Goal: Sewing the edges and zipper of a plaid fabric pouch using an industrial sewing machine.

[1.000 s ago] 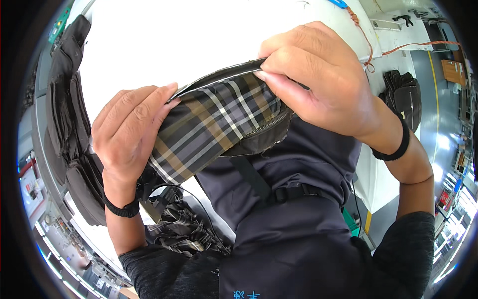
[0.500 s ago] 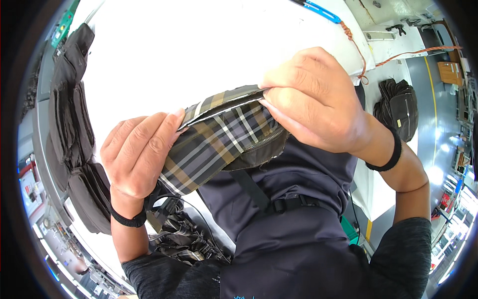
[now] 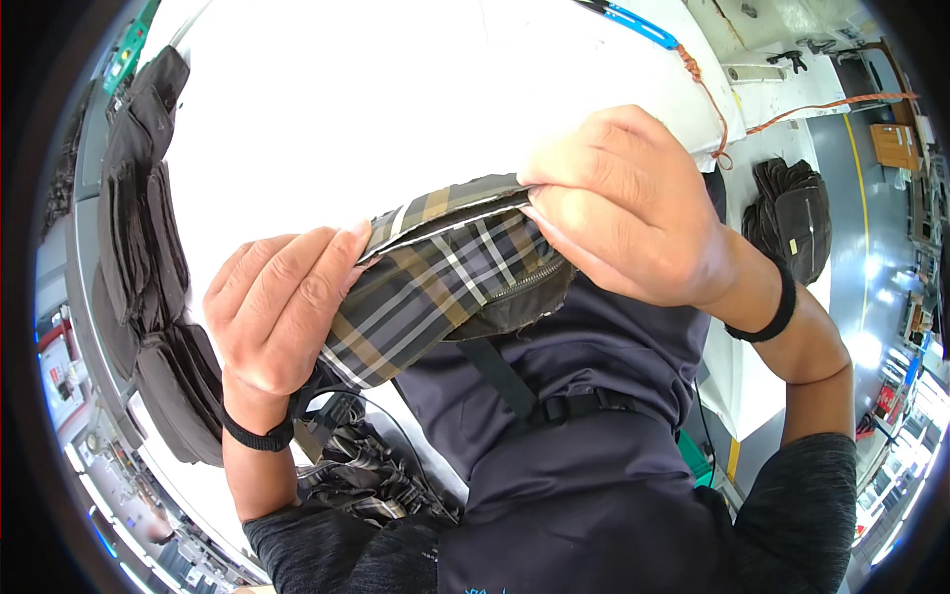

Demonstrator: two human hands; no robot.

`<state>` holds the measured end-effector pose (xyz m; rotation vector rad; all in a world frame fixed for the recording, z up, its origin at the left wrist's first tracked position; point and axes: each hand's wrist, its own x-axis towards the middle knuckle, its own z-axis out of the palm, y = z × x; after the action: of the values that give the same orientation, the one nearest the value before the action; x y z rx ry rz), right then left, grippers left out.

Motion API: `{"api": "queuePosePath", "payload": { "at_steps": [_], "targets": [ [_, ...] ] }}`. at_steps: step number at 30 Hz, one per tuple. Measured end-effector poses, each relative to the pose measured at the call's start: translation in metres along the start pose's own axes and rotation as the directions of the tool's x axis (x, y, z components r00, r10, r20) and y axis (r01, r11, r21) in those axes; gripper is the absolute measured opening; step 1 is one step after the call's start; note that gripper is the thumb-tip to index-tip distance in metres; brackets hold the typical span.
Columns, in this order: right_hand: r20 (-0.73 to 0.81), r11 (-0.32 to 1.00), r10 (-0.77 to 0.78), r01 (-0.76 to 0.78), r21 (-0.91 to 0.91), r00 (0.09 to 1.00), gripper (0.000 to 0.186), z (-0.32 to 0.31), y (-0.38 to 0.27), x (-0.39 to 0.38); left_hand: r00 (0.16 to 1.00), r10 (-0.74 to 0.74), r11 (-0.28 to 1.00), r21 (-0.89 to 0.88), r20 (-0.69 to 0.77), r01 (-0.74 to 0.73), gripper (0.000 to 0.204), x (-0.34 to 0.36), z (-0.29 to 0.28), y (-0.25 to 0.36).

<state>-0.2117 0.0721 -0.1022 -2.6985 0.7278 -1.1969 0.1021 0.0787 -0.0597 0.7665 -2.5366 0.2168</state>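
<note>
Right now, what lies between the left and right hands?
In the head view, the plaid fabric piece spans from the left hand to the right hand.

A big white table (image 3: 346, 99) spreads out past the left hand (image 3: 282, 307) and right hand (image 3: 633, 208). Dark cloth piles (image 3: 139, 238) lie along its edge, left of the left hand. Beyond the right hand lies a blue tool (image 3: 638, 23) with orange string (image 3: 705, 87).

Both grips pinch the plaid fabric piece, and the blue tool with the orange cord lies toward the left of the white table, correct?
Not quite: the head view shows the blue tool with the orange cord toward the right of the white table. The left grip and right grip do pinch the plaid fabric piece.
</note>
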Motion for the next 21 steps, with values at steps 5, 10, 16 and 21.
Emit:
{"api": "queuePosePath", "payload": {
  "at_steps": [5, 10, 16, 21],
  "targets": [
    [-0.008, 1.0, -0.029, 0.029, 0.003, 1.0, 0.026, 0.0, -0.002, -0.001, 1.0, -0.004, 1.0, -0.001, 0.002, 0.004, 0.034, -0.002, -0.001, 0.002],
    [-0.057, 1.0, 0.019, -0.02, -0.008, 0.998, 0.024, 0.005, 0.004, -0.006, 0.998, -0.058, 0.995, -0.079, 0.012, 0.058, 0.036, 0.003, 0.006, 0.002],
    [0.027, 0.989, 0.144, -0.145, 0.04, 0.989, 0.024, -0.004, -0.001, 0.008, 0.979, -0.197, 0.951, -0.236, 0.046, 0.202, 0.034, 0.003, 0.006, -0.006],
    [0.104, 0.955, 0.258, -0.269, 0.122, 0.961, 0.02, -0.009, -0.005, 0.014, 0.962, -0.258, 0.932, -0.24, 0.083, 0.271, 0.03, 0.001, 0.003, -0.006]
  ]
}}
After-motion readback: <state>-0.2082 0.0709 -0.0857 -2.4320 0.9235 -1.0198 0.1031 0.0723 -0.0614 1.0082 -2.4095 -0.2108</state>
